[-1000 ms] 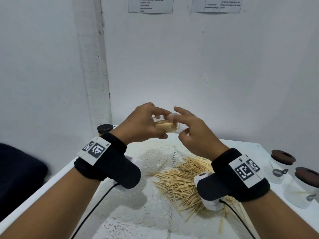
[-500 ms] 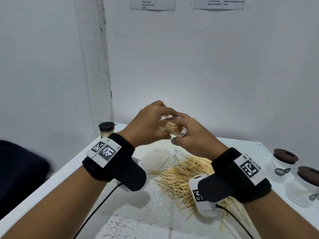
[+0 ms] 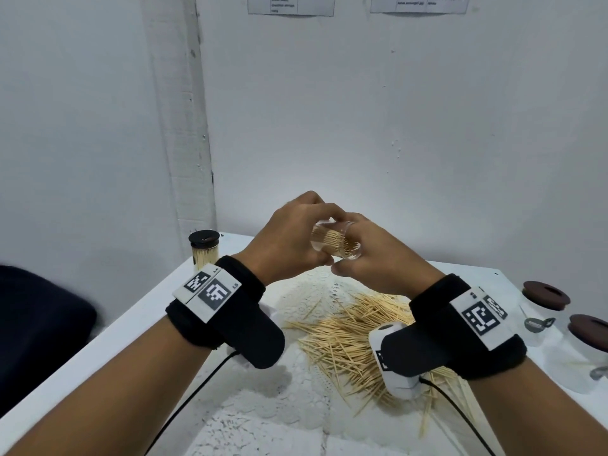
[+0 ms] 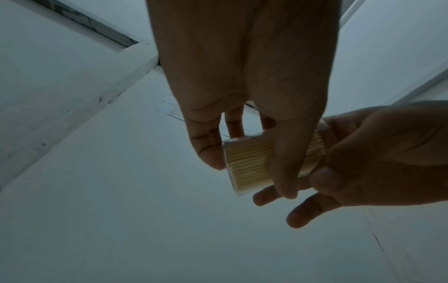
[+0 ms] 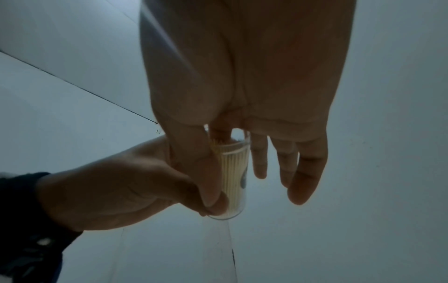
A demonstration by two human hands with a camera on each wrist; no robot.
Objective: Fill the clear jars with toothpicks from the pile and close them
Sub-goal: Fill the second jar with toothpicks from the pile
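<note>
Toothpicks (image 3: 334, 241) packed tight in clear jar (image 3: 335, 240), held tilted in mid-air above table (image 3: 131, 327), mouth toward camera, no lid on. Left hand (image 3: 289, 240) curled round the jar body, thumb and fingers clamped on it. Right hand (image 3: 378, 258) at the open end: thumb laid along the wall, forefinger at the rim on the toothpick tips, other fingers hanging loose and straight. Probably tamping or levelling the contents before capping.

Progress, judged from the head view: one filled jar with black cap (image 3: 204, 250) standing closed at the far left corner, so one done. Jar in hand near full, still to be capped; its lid not visible anywhere. Two more jars with brown lids (image 3: 546, 311) (image 3: 589, 353) at the right edge, seemingly empty apart from perhaps a stray stick, so still to be opened, filled and shut. Large loose pile (image 3: 355, 340) spread on the lace cloth (image 3: 263, 406) under the wrists, plenty left. Roughly a third through, at best.
</note>
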